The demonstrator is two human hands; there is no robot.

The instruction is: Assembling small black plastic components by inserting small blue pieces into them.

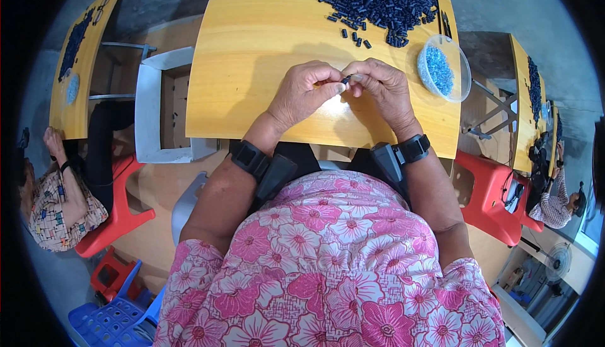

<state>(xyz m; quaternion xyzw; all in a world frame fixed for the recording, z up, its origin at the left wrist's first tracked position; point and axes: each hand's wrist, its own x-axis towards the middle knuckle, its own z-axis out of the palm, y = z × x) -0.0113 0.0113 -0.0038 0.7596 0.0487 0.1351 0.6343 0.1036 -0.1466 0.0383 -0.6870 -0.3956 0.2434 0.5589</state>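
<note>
Above the table's near part, my left hand [301, 95] and my right hand [386, 89] meet fingertip to fingertip. Between them shows a small dark cylindrical piece [346, 79], pinched by the thumb and fingers of my left hand. My right hand is closed in a pinch against it; whatever else its fingertips hold is hidden. Beyond my hands lies a large heap of similar dark short cylinders [384, 0], with a few loose ones at its near edge. Right of my right hand, a clear round plastic tub [463, 76] holds many tiny translucent light-blue pieces [438, 70].
The yellow wooden table [246, 51] stands before me. Thin dark tools [446, 24] lie by its right edge. A white open box [148, 108] is on the left. Other people work at tables on both sides, and red plastic stools [488, 189] stand nearby.
</note>
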